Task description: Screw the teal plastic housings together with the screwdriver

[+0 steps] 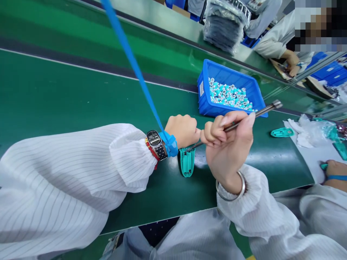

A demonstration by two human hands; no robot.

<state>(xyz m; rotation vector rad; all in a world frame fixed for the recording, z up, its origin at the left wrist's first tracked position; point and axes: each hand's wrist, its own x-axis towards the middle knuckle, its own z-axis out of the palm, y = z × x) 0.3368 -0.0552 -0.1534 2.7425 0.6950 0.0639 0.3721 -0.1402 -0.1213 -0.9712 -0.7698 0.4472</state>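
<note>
My left hand (183, 129) is curled closed at the far end of a teal plastic shell (187, 164). Its fingertips are hidden, so what they grip cannot be made out. The shell lies open side up on the green work surface, with small dark parts inside. In my right hand (227, 148) is a slim metal tool (265, 109) with a thick round end, held slantwise between the fingers and thumb. The tool's thin dark tip reaches down to the shell's upper end, next to my left hand.
Beyond my hands, a blue bin (233, 74) holds many small white-and-teal parts. Another teal shell (282, 132) lies to the right, near plastic bags (311, 131) and a co-worker's hand (336, 169). A blue strap (132, 61) runs up from my left wrist. Another person works across the line.
</note>
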